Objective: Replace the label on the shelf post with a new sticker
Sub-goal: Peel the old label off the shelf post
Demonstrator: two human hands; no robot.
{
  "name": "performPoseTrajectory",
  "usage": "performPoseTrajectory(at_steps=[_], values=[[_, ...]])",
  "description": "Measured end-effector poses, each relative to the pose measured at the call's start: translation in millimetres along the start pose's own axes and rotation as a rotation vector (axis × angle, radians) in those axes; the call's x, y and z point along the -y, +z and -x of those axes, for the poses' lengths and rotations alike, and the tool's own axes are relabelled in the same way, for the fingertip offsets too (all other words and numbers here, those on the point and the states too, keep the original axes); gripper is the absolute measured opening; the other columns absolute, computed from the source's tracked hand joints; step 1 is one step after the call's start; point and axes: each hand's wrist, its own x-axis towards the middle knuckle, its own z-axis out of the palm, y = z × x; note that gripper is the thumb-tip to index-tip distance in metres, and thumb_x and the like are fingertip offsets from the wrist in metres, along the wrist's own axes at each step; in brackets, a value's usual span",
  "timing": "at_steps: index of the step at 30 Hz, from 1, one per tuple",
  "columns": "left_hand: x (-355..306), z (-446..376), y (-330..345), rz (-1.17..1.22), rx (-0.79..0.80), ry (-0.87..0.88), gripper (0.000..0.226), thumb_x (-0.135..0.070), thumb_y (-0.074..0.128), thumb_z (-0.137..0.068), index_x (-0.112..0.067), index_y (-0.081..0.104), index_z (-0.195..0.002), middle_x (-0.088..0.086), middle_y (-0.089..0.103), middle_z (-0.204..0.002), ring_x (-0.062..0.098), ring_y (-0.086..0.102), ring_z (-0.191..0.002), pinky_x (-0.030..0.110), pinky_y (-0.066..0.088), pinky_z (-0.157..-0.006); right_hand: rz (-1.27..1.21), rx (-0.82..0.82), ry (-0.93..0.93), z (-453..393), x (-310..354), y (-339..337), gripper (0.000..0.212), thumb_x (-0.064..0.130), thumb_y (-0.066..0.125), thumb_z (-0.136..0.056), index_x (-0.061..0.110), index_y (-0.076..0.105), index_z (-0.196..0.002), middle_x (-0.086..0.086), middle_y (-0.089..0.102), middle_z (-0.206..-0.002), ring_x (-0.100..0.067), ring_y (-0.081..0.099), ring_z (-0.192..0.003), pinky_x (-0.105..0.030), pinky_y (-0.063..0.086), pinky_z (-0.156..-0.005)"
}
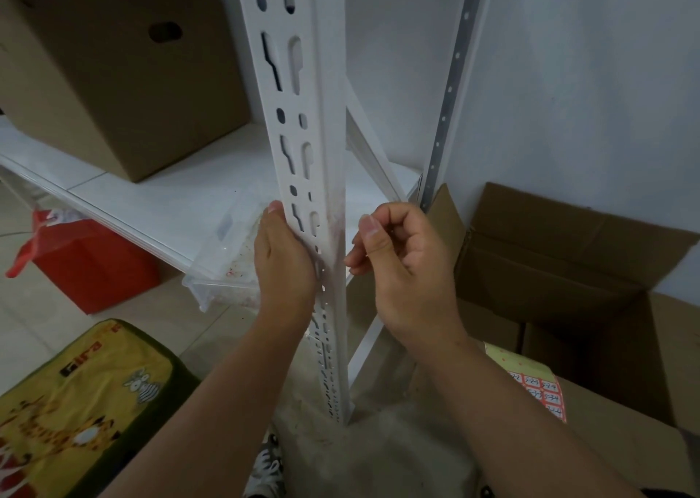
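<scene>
Head view: a white slotted metal shelf post is seen upright in the middle, with a faint pinkish smear of residue on its corner at hand height. The left hand is laid flat against the post's slotted face, fingers straight and pressed to the metal. The right hand is held just beside the post's right edge, its grip curled with thumb and forefinger pinched together; whether anything is pinched cannot be told. A sheet of red-bordered stickers with handwritten numbers is lying on a closed brown cardboard box at the lower right, well apart from the post. A clear plastic tray is seen behind the left hand, on the white shelf board's edge.
</scene>
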Motion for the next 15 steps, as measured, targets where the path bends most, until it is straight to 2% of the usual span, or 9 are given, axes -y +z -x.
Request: performPoseTrajectory(at_steps=[3,5,7,9,11,15], values=[[4,4,-5,-0.015,-0.068,0.27,0.018,-0.024,0.032,-0.103,-0.015,0.046,-0.11,-0.009,0.046,-0.087,-0.004,0.049,-0.078,0.016,0.039,-0.074,-0.051,0.076,0.024,1,2,-2,0.012,0.013,0.048,-0.098,0.003,0.055,-0.094,-0.012,0.062,-0.074,-0.019,0.062,-0.066,-0.028,0.055,-0.065],[4,10,-10,-0.017,-0.111,0.52,0.017,-0.016,0.04,-0.095,-0.014,0.042,-0.112,-0.005,0.041,-0.092,0.004,0.045,-0.085,0.017,0.038,-0.076,-0.134,0.136,0.046,3,5,-5,0.015,0.009,0.044,-0.099,-0.001,0.054,-0.094,-0.012,0.06,-0.073,-0.022,0.059,-0.066,-0.029,0.052,-0.064],[3,18,-15,-0.103,-0.112,0.75,0.019,-0.013,0.046,-0.09,-0.011,0.044,-0.108,0.004,0.042,-0.095,0.02,0.046,-0.085,0.024,0.038,-0.076,-0.26,0.176,0.098,5,8,-7,0.018,0.007,0.041,-0.099,-0.004,0.054,-0.092,-0.011,0.057,-0.074,-0.023,0.056,-0.066,-0.03,0.05,-0.062],[2,26,-18,-0.224,-0.077,0.911,0.015,-0.011,0.048,-0.088,-0.002,0.053,-0.1,0.006,0.047,-0.093,0.021,0.047,-0.082,0.02,0.037,-0.074,-0.373,0.205,0.149,4,11,-10,0.022,0.012,0.04,-0.095,-0.001,0.057,-0.089,-0.013,0.054,-0.073,-0.024,0.055,-0.065,-0.031,0.048,-0.061],[2,29,-19,-0.294,-0.035,0.985,0.018,-0.01,0.05,-0.088,0.005,0.059,-0.093,0.006,0.051,-0.089,0.02,0.05,-0.08,0.015,0.037,-0.075,-0.464,0.234,0.175,3,13,-13,0.024,0.016,0.04,-0.09,0.003,0.06,-0.085,-0.012,0.054,-0.069,-0.024,0.054,-0.062,-0.031,0.047,-0.058],[3,29,-20,-0.316,0.054,1.028,0.021,-0.014,0.054,-0.091,0.005,0.064,-0.091,0.001,0.056,-0.087,0.015,0.054,-0.077,0.013,0.041,-0.073,-0.538,0.274,0.178,2,13,-16,0.027,0.018,0.039,-0.086,0.002,0.061,-0.082,-0.013,0.052,-0.067,-0.022,0.051,-0.058,-0.03,0.045,-0.054]])
